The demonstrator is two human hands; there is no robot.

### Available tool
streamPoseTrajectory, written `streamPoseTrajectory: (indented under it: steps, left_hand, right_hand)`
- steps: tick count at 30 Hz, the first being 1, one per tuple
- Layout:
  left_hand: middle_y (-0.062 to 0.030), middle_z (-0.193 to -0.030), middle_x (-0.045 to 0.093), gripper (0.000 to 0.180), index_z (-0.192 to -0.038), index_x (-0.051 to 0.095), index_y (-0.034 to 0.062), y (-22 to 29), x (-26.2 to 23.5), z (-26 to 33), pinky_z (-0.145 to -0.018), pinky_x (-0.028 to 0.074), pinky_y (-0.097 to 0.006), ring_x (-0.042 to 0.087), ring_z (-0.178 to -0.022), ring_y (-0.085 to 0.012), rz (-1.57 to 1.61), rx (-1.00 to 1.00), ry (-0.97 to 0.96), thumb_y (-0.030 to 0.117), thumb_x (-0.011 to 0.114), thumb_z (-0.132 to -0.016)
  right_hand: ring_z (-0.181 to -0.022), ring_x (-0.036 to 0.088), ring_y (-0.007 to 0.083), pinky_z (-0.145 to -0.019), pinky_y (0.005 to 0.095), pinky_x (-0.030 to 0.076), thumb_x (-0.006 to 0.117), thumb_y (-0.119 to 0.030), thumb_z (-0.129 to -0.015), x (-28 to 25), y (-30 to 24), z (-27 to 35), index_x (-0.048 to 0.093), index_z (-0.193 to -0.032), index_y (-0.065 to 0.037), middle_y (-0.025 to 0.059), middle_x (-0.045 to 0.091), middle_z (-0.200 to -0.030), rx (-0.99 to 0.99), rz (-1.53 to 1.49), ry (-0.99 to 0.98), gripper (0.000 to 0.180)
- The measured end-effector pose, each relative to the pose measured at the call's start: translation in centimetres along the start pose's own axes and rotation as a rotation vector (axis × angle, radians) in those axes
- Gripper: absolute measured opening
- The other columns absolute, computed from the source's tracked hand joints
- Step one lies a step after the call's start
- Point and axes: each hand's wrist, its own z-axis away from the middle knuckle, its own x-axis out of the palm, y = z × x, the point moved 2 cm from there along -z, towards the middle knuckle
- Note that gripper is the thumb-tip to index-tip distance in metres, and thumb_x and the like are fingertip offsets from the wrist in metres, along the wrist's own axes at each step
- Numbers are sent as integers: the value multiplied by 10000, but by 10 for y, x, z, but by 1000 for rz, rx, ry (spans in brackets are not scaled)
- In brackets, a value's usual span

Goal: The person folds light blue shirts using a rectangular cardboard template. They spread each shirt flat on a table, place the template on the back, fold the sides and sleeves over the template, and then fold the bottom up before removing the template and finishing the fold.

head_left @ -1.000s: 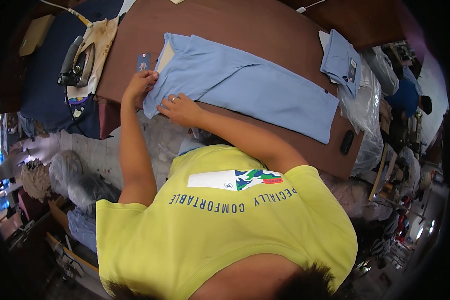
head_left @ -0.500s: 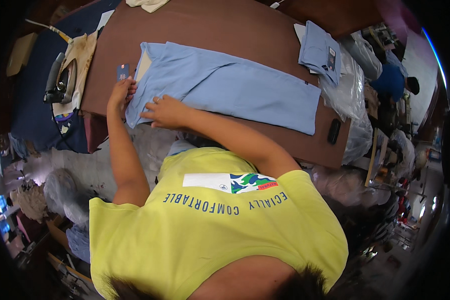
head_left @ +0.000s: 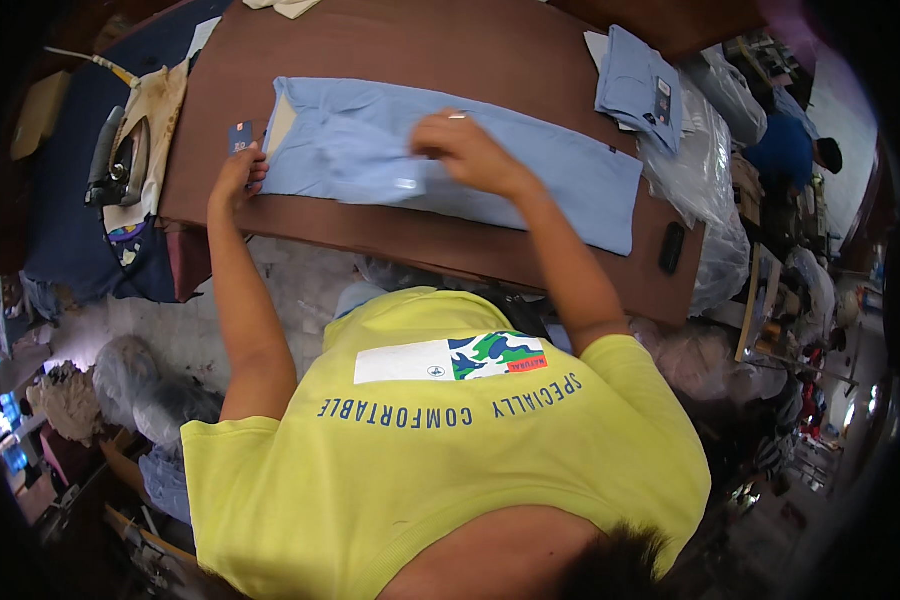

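A light blue garment [head_left: 530,165] lies folded into a long strip across the table, a cream inner layer [head_left: 281,128] showing at its left end. At that end, my left hand [head_left: 238,178] has its fingers closed on the cloth edge, just below a dark blue hang tag [head_left: 240,137]. Over the middle of the strip, my right hand [head_left: 467,150] is raised, with curled fingers closed at a smeared flap of the same cloth. Motion blurs that flap, and a small bright patch shows on it. A small dark label [head_left: 612,149] sits near the right end.
The brown table [head_left: 410,45] carries folded light blue garments [head_left: 635,85] at far right and a black oblong object [head_left: 672,248] near its right edge. Clear plastic [head_left: 705,190] hangs beside it. An iron [head_left: 120,165] stands on a stained cloth at left. Another person [head_left: 785,155] is far right.
My right hand has moved right and up from the garment's left end, with a flap of cloth. The near left corner no longer hangs toward me. My left hand stays at the left end.
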Motion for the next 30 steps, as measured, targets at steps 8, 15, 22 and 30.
streamPoseTrajectory:
  steps: [8,15,22,30]
  left_hand:
    - [-19,-750,576,273,-935,590,81,0,7,-17,-608,452,-303,544,-657,-150,-391,272,264,325,614,-815]
    - [-75,-1118,519,255,-938,605,114,45,116,30,-849,414,-405,476,-1040,-316,-822,968,555,115,673,-692]
    - [-72,-1071,509,202,-912,590,119,30,119,2,-853,384,-408,459,-1029,-299,-722,1058,558,49,605,-723]
    - [-72,-1071,520,259,-866,577,117,19,111,-10,-865,350,-447,457,-1042,-297,-617,1120,493,-33,510,-666]
  right_hand:
    - [-956,519,288,-822,377,418,627,-179,-786,-29,35,158,581,-1022,-85,94,563,-987,851,109,481,258]
    - [-996,500,340,-841,403,441,703,-99,-639,8,41,148,491,-1204,-125,168,452,-1165,896,391,287,604]
    - [-899,523,193,-769,279,440,526,111,-604,-74,19,100,521,-1164,-83,86,517,-1062,615,-255,757,593]
    - [-1045,497,285,-901,336,400,577,43,-657,-25,52,205,557,-1141,-115,126,509,-1186,967,305,304,509]
